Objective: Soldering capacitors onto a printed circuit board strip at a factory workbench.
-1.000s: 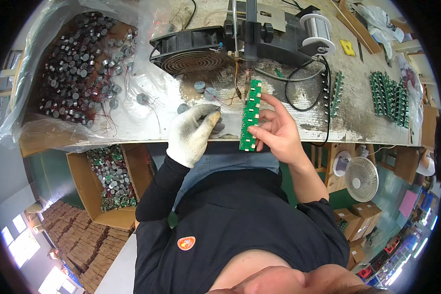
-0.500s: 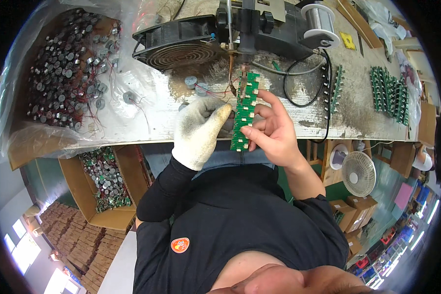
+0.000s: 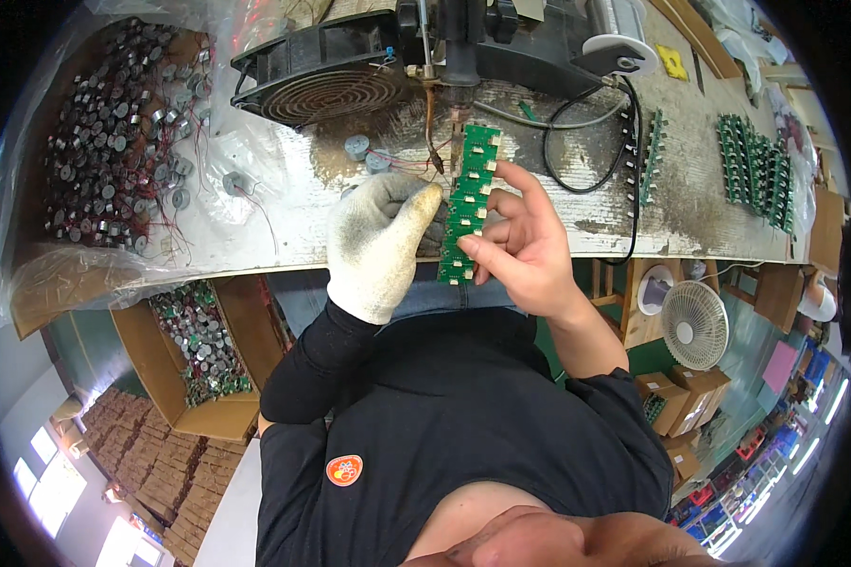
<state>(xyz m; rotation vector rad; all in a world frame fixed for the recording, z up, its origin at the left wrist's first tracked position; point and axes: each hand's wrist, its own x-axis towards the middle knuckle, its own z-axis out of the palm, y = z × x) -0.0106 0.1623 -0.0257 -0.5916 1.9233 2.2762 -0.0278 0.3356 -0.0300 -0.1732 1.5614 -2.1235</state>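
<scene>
My bare right hand (image 3: 529,246) grips a long green circuit board strip (image 3: 470,200), thumb on its face and fingers behind its right edge. The strip stands lengthwise away from me, with small pale connectors along it. At its left edge is my left hand (image 3: 376,248) in a white glove, thumb and fingers drawn together; whatever is between them is hidden. Just left of the strip's upper part is the thin tip of a soldering iron (image 3: 434,156). Beyond the glove lie two round grey wired parts (image 3: 356,146), their red wires running toward the iron tip.
A black fan (image 3: 326,80) and a solder wire spool (image 3: 619,28) stand at the back. Many wired round parts (image 3: 113,142) are heaped at left. More green strips (image 3: 755,170) lie at right, past a black cable (image 3: 558,175). Below the table's left sits a filled cardboard box (image 3: 203,345).
The view has shifted slightly, so the table things sit a little further left and up. The strip is a bit further right of the iron tip. Both hands keep about the same pose.
</scene>
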